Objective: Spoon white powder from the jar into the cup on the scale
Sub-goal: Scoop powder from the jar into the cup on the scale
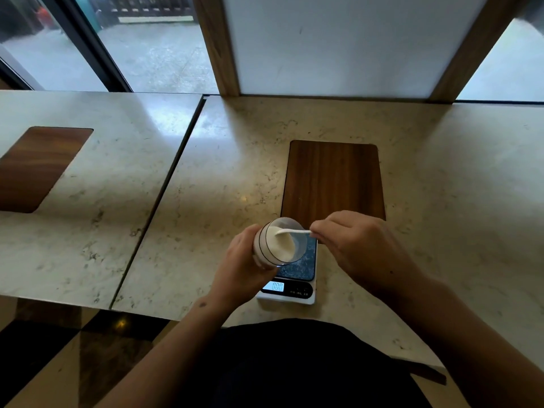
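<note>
1. The left hand (244, 260) has its fingers wrapped around the clear, white-banded jar of white powder (278, 242), tilting its mouth toward the spoon (easier scooping).
2. The right hand (350, 242) has its fingers pinching the thin white plastic spoon (290, 231), bowl inside the jar.
3. The jar hovers above the white digital scale (290, 290) near the surface's front edge; no cup is visible.

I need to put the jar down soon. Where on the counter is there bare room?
Bare marble lies left of the scale, up to the counter seam. The wooden inlay behind it is free too. It is crowded over the scale, where the left hand tilts the jar and the right hand holds the spoon.
</note>
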